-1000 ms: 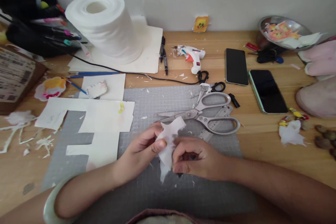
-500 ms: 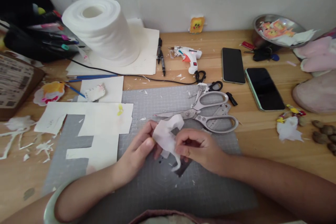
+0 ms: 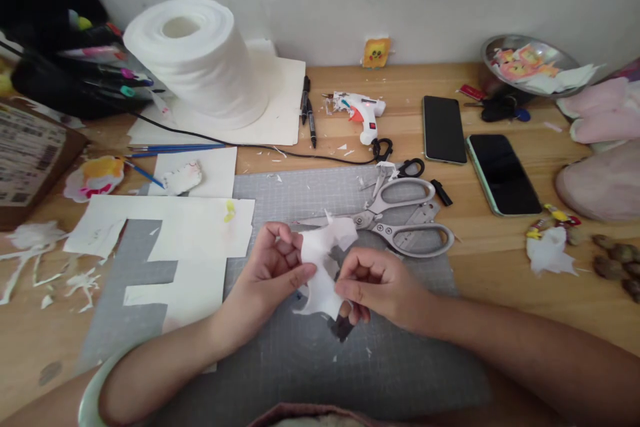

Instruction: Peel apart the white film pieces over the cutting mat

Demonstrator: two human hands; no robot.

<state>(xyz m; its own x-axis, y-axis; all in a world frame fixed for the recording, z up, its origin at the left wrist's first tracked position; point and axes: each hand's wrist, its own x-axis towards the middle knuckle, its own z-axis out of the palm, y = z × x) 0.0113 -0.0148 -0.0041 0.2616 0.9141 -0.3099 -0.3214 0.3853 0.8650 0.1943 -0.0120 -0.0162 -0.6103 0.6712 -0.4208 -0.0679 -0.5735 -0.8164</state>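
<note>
Between my two hands is a thin, soft piece of white tissue (image 3: 323, 260) with ragged, uneven edges, held above the grey cutting mat (image 3: 295, 360). My left hand (image 3: 277, 270) pinches its left edge between thumb and fingers. The thumb and forefinger of my right hand (image 3: 383, 288) close on its lower right side. A small dark object (image 3: 343, 328) lies under the tissue, partly covered. Just beyond my hands rest large grey-handled scissors (image 3: 400, 217), their blade tips partly hidden behind the tissue.
A big white roll (image 3: 200, 67) stands at the back left. Cut white paper (image 3: 200, 227) covers the mat's left side. Behind the scissors lies a white glue gun (image 3: 367, 113) with a black cord. Two phones (image 3: 444, 128) and a metal bowl (image 3: 530, 47) of coloured pieces are to the right.
The tissue has been turned and spread, and its curled hanging strip no longer shows on the right. My left hand has shifted its grip; my right hand stays almost in place.
</note>
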